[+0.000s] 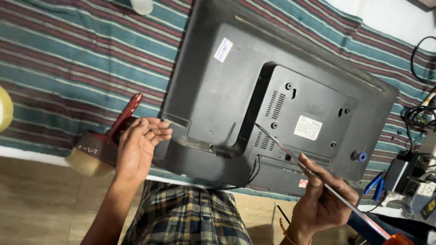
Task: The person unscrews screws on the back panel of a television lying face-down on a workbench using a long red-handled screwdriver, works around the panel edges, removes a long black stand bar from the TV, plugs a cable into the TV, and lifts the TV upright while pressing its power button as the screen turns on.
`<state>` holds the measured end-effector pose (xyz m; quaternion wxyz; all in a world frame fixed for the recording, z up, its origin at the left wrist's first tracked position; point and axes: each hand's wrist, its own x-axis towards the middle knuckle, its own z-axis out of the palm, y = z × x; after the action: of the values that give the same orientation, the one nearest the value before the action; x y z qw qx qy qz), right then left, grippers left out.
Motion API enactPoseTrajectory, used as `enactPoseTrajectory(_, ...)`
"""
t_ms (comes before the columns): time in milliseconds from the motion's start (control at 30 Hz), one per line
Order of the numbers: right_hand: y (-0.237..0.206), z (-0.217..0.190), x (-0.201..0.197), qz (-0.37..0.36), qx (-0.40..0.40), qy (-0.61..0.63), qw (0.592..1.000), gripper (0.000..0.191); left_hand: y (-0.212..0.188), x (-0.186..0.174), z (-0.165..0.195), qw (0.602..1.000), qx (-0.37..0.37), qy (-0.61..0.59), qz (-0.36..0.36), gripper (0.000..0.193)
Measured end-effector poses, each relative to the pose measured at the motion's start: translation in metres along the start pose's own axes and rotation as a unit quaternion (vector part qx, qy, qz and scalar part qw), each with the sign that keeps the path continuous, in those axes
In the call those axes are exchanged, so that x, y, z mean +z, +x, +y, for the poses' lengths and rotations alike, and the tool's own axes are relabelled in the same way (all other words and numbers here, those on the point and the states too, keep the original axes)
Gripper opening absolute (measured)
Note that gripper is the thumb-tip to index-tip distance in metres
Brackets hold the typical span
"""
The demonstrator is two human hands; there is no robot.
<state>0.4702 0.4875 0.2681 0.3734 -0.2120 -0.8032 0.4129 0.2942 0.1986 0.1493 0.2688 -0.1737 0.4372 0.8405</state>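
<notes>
We see a flat-screen television (272,95) lying face down on a striped cloth (81,59), its dark plastic back panel toward us. Our right hand (320,199) grips a long screwdriver (318,179) with an orange handle, its thin shaft slanting up-left so the tip rests on the raised rear housing near the vents. Our left hand (136,147) sits half-open at the television's lower left corner, fingers curled, just beside a red-handled brush (102,143). Blue-handled pliers (376,185) and tangled black cables (420,109) lie to the right.
</notes>
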Motion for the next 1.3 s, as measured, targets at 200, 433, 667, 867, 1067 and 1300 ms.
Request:
enactPoseTrajectory(200,0.015,0.005,-0.004,0.027,0.01,-0.035,0.999,0.02,0.017,0.021,0.003,0.999,-0.016,0.028,-0.01,0.03)
enactPoseTrajectory(433,0.014,0.028,-0.027,0.082,0.004,0.023,0.996,0.03,0.031,0.059,-0.007,0.996,-0.025,0.067,-0.062,0.032)
enactPoseTrajectory(667,0.013,0.046,-0.102,0.129,0.005,-0.029,0.991,0.03,0.026,0.107,-0.046,0.988,-0.047,0.133,-0.063,0.031)
enactPoseTrajectory(867,0.021,0.078,-0.165,0.157,0.006,-0.061,0.986,0.022,0.004,0.139,-0.089,0.989,-0.059,0.121,-0.067,0.032)
enactPoseTrajectory(1067,0.026,0.114,-0.2,0.158,0.015,-0.028,0.987,0.012,-0.005,0.145,-0.115,0.985,-0.007,0.172,-0.029,0.025)
enactPoseTrajectory(1300,0.016,0.146,-0.223,0.127,0.045,0.043,0.99,0.012,0.001,0.123,-0.122,0.989,0.062,0.136,0.014,0.021)
